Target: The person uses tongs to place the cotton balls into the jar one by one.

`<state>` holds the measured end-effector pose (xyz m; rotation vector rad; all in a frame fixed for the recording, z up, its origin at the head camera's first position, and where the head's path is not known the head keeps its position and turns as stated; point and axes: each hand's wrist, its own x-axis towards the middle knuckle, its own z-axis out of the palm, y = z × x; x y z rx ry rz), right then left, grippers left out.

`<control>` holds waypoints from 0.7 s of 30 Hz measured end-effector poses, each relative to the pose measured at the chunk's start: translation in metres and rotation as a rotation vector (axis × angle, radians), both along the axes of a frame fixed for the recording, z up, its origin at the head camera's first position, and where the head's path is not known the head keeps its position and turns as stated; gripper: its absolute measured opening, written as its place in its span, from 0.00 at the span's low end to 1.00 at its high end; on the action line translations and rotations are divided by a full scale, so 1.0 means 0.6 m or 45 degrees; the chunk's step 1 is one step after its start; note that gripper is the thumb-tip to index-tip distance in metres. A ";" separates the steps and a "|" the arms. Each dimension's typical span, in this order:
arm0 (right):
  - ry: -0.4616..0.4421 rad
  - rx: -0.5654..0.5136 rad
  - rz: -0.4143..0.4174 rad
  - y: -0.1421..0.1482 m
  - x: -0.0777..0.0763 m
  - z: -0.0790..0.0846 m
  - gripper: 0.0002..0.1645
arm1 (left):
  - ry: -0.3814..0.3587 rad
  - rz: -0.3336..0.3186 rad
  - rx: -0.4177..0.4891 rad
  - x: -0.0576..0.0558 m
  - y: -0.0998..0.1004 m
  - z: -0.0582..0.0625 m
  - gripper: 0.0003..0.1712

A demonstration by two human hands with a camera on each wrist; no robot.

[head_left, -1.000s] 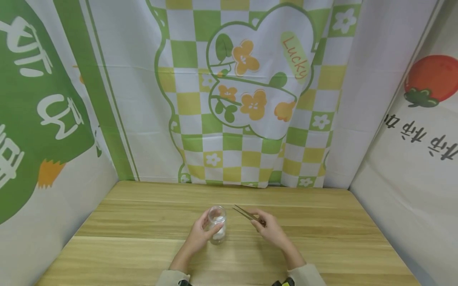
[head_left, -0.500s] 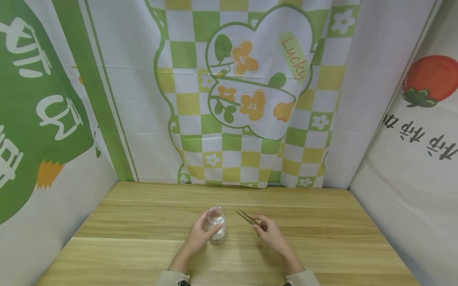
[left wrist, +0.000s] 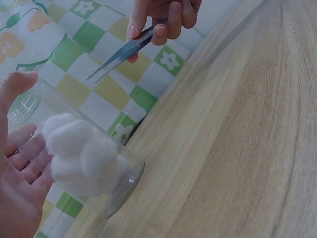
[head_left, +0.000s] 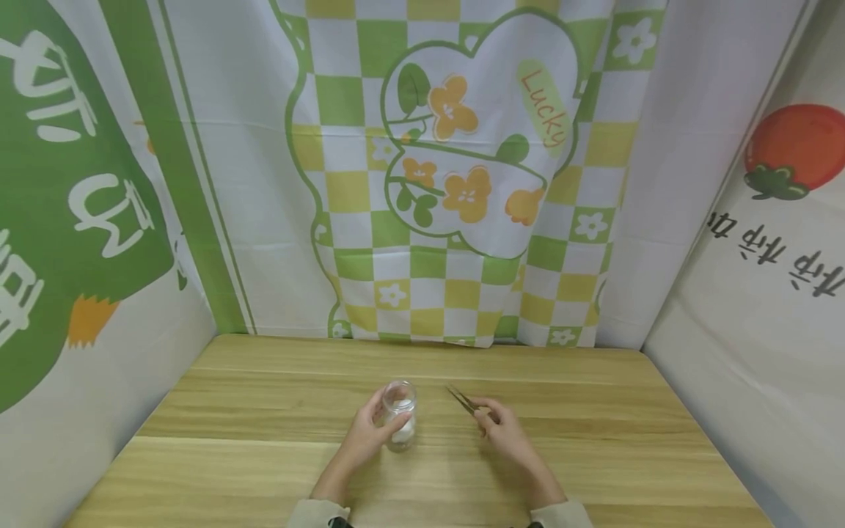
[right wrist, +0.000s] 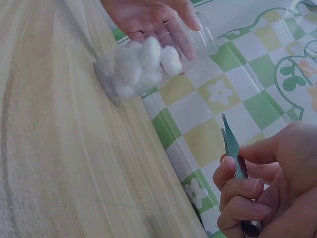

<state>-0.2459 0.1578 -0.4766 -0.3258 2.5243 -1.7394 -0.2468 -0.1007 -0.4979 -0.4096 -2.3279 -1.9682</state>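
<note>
A clear glass jar (head_left: pixel 400 419) with no lid stands upright on the wooden table. My left hand (head_left: pixel 371 431) grips it round the side, thumb in front. Several white cotton balls (left wrist: pixel 84 153) fill the lower part of the jar in the left wrist view. To the right of the jar, my right hand (head_left: pixel 507 434) holds metal tweezers (head_left: pixel 464 398) between thumb and fingers. Their tips point up and left, apart from the jar. In the right wrist view the tweezers (right wrist: pixel 232 148) have a small gap between the tips and nothing in it.
The wooden table (head_left: pixel 264 469) has a rounded back edge. Behind it hangs a checked green, yellow and white cloth (head_left: pixel 422 293). Printed curtains (head_left: pixel 739 352) close in the left and right sides.
My right hand with the tweezers has drawn a little to the right, away from the jar, and the tweezer tips have come closer together. The left hand and jar have stayed put.
</note>
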 end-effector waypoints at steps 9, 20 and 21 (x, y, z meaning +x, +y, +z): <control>-0.273 -0.226 0.068 0.015 0.003 0.012 0.26 | -0.013 -0.030 -0.010 0.000 -0.002 -0.001 0.33; -0.432 -0.442 0.196 0.028 0.000 0.007 0.36 | -0.008 0.009 -0.006 -0.001 0.001 -0.002 0.32; -0.441 -0.456 0.211 0.028 0.000 0.006 0.36 | -0.013 0.012 -0.003 -0.001 0.001 -0.002 0.32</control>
